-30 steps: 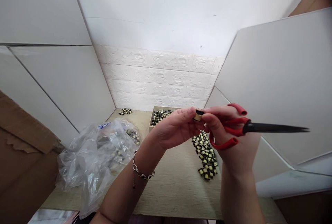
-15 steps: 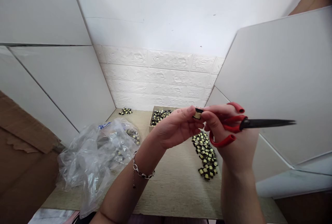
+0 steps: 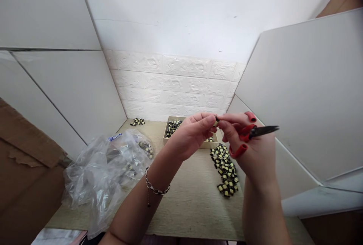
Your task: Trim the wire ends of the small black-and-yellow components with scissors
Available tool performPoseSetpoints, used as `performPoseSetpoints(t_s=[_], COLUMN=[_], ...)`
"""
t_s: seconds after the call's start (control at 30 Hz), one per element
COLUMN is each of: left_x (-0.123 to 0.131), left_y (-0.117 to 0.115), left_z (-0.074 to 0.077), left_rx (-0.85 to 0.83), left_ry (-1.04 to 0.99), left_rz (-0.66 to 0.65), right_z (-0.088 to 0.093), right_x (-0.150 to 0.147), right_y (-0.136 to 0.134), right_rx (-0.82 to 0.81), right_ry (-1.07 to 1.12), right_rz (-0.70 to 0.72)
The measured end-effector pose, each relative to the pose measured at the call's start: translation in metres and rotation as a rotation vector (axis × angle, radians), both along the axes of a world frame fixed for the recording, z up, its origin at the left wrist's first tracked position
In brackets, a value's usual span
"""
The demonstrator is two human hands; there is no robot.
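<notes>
Between the fingertips of both hands sits a small transformer [image 3: 216, 123] with a yellow-wrapped middle and a black end. My left hand [image 3: 190, 135] pinches it between thumb and fingers from the left. From the right, the thumb and index finger of my right hand [image 3: 252, 162] touch the same part. Red-handled scissors [image 3: 263, 131] hang on my right hand's fingers, their dark blades pointing right, away from the part. Fingers hide much of the transformer. Behind my hands stands a shallow box [image 3: 208, 145] holding many similar parts, half covered by my left hand.
A pile of yellow-and-black transformers [image 3: 225, 169] lies on the table [image 3: 193, 199] by my right wrist. A clear plastic bag [image 3: 99, 177] with more inside spreads at left. One small cluster [image 3: 137, 121] lies at the back left. White panels [image 3: 300, 86] flank the table.
The scissors have swung in my right hand, so their blades reach less far right and tilt slightly up. The transformer has turned between my fingertips, and its pins show less.
</notes>
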State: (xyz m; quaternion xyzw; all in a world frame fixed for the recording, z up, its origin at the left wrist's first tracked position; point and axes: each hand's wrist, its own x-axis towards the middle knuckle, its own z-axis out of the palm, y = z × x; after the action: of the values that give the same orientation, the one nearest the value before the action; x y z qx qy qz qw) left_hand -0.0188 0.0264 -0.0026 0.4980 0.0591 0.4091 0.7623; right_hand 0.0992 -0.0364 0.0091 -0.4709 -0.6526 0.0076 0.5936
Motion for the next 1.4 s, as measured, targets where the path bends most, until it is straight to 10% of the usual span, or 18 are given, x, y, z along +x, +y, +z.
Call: performPoseSetpoints(t_s=[0.33,0.5,1.1,1.4], left_x=[-0.007,-0.007,-0.007,-0.009], left_y=[-0.012,-0.015,-0.018,-0.014], left_z=[0.006,0.008,0.007,0.008], left_rx=[0.668,0.95,1.159,0.912], left_ry=[0.203,0.249,0.327,0.341], left_rz=[0.907,1.117,1.339,1.106], right_z=[0.001,0.0,-0.001,0.0], right_x=[0.001,0.001,0.003,0.001], right_y=[0.004,0.005,0.009,0.007], right_rx=[0.049,0.031,0.006,0.029], right_ry=[0.035,0.032,0.006,0.018], right_rz=[-0.02,-0.012,-0.043,-0.033])
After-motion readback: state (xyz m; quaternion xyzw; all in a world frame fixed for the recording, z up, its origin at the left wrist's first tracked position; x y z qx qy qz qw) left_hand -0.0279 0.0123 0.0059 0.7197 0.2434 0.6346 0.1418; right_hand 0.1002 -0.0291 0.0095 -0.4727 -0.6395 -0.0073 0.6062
